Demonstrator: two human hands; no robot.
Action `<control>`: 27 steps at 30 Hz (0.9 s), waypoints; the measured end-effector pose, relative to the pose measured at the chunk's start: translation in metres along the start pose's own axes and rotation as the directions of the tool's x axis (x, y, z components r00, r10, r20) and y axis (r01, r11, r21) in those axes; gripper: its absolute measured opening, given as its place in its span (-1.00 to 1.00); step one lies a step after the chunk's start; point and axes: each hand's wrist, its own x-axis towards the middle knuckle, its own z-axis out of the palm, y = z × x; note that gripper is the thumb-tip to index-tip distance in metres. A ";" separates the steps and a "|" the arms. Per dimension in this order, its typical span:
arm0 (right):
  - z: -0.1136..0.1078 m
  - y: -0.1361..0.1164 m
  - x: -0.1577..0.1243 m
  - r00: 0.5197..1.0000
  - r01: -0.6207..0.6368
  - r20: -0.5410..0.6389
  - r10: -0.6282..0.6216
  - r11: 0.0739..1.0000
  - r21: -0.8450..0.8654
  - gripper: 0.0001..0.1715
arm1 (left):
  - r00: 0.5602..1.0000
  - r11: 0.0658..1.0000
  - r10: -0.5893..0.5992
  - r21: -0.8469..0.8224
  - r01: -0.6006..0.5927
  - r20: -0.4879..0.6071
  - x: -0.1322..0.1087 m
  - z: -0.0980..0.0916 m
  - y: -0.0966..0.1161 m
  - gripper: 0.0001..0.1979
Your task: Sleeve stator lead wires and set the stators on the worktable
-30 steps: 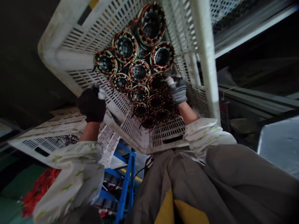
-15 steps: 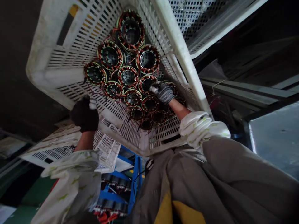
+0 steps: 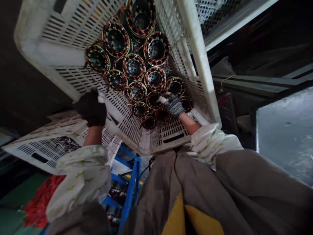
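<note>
Rings (image 3: 134,57) stand packed in this crate (image 3: 200,52), maybe for mutual support, our right hand (image 3: 173,103) over one, our left hand (image 3: 90,108) near the rim (image 3: 124,139), and we cannot tell if either pinches anything.

Green flecks mark the white sleeves (image 3: 80,179); grey stripes, the right glove (image 3: 174,105).

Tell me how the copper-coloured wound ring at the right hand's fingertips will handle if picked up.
The wound ring looks stiff and probably heavy for its size, given the coils packed round its rim. Being round, it could roll if laid on its side. It sits close among neighbouring rings, so its windings may catch on them.
</note>
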 end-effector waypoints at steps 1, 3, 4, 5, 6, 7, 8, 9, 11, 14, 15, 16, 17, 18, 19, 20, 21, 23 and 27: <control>0.004 0.005 -0.003 0.999 -0.020 0.042 0.022 0.999 -0.050 -0.72 | 0.999 0.999 -0.016 0.030 0.014 0.035 -0.012 0.005 0.001 -0.36; 0.011 0.014 -0.003 0.996 -0.019 0.085 0.029 0.993 -0.117 -0.71 | 0.997 0.997 -0.044 0.067 0.040 0.061 -0.031 0.014 0.002 -0.41; 0.014 0.018 0.000 0.995 -0.008 0.096 0.020 0.991 -0.131 -0.70 | 0.998 0.998 -0.046 0.040 0.044 0.053 -0.037 0.017 0.001 -0.47; 0.016 0.021 0.002 0.995 0.005 0.103 0.009 0.991 -0.133 -0.68 | 0.998 0.999 -0.042 0.001 0.042 0.039 -0.040 0.021 -0.001 -0.53; 0.017 0.024 0.005 0.994 0.018 0.112 -0.004 0.991 -0.129 -0.67 | 0.999 0.998 -0.043 -0.035 0.044 0.022 -0.041 0.024 -0.003 -0.59; 0.019 0.026 0.007 0.993 0.033 0.121 -0.018 0.991 -0.127 -0.65 | 0.999 0.997 -0.049 -0.057 0.049 0.009 -0.040 0.026 -0.005 -0.62; 0.020 0.027 0.009 0.991 0.046 0.127 -0.029 0.990 -0.131 -0.64 | 0.999 0.997 -0.053 -0.062 0.053 0.003 -0.038 0.028 -0.006 -0.63; 0.021 0.029 0.010 0.991 0.057 0.132 -0.039 0.989 -0.137 -0.63 | 0.999 0.997 -0.054 -0.051 0.054 -0.004 -0.036 0.030 -0.008 -0.61; 0.022 0.030 0.011 0.990 0.074 0.132 -0.053 0.985 -0.157 -0.62 | 0.999 0.999 -0.042 -0.007 0.042 -0.013 -0.032 0.033 -0.010 -0.52; 0.023 0.031 0.012 0.990 0.081 0.129 -0.054 0.974 -0.211 -0.63 | 1.000 0.999 -0.018 0.040 0.018 -0.012 -0.031 0.035 -0.010 -0.42; 0.023 0.031 0.013 0.991 0.079 0.125 -0.051 0.970 -0.229 -0.64 | 1.000 0.999 -0.016 0.043 0.017 -0.013 -0.032 0.035 -0.010 -0.43; 0.023 0.032 0.014 0.992 0.076 0.118 -0.048 0.968 -0.241 -0.65 | 1.000 0.999 -0.016 0.038 0.016 -0.013 -0.032 0.035 -0.010 -0.45; 0.022 0.033 0.014 0.993 0.071 0.111 -0.045 0.968 -0.242 -0.65 | 1.000 1.000 -0.015 0.027 0.015 -0.016 -0.033 0.035 -0.010 -0.49; 0.022 0.034 0.015 0.994 0.066 0.105 -0.042 0.970 -0.233 -0.64 | 1.000 1.000 -0.013 0.013 0.013 -0.019 -0.033 0.035 -0.010 -0.52; 0.022 0.035 0.016 0.994 0.063 0.103 -0.041 0.975 -0.215 -0.64 | 1.000 1.000 -0.011 0.001 0.011 -0.022 -0.033 0.035 -0.010 -0.55; 0.023 0.036 0.016 0.994 0.062 0.099 -0.045 0.981 -0.182 -0.64 | 1.000 1.000 -0.009 -0.007 0.008 -0.024 -0.034 0.035 -0.009 -0.56; 0.024 0.037 0.015 0.995 0.066 0.086 -0.055 0.989 -0.130 -0.64 | 1.000 1.000 -0.008 -0.009 0.008 -0.023 -0.034 0.035 -0.009 -0.57; 0.030 0.036 0.012 0.995 0.090 0.033 -0.090 0.996 0.016 -0.63 | 1.000 1.000 -0.012 -0.013 0.012 -0.011 -0.035 0.034 -0.007 -0.57; 0.061 0.026 -0.002 0.986 0.152 0.036 -0.160 0.973 0.173 -0.57 | 1.000 0.997 -0.023 -0.079 0.024 0.019 -0.037 0.031 -0.003 -0.59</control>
